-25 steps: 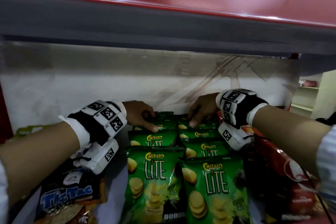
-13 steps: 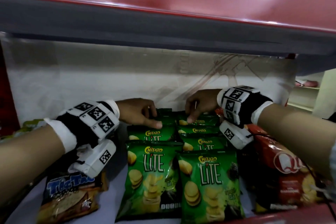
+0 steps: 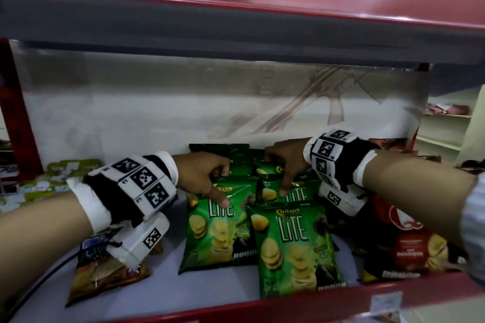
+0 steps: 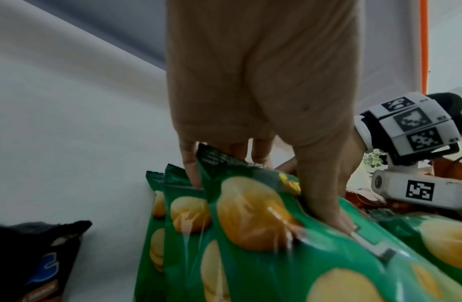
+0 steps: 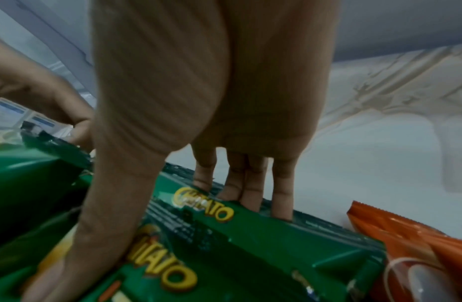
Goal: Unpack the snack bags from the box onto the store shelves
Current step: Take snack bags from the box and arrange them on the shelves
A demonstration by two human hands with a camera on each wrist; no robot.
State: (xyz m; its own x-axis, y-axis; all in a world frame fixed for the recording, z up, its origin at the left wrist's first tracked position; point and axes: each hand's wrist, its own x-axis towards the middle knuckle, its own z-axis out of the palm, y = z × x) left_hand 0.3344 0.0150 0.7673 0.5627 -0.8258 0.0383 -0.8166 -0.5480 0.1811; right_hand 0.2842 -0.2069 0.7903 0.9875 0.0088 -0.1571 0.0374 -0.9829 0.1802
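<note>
at the shelf's [image 3: 236, 294] front edge stand two green chitato lite bags [image 3: 296, 252] – behind them, left hand [image 3: 202, 176] pinches the top of one bag in the left row, right hand [image 3: 286, 162] pinches one in the right row, toward the back.

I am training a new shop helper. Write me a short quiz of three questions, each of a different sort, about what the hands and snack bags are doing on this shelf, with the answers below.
1. True or false: the left hand holds a red bag.
2. Multiple choice: the right hand grips bags of which row? A) the left green row B) the right green row C) the dark Tic Tac bag
3. Fill in: to the right of the green bags lies a ___ bag.

Key
1. False: it pinches the top of a green Chitato Lite bag, thumb on the front.
2. B
3. red
</note>
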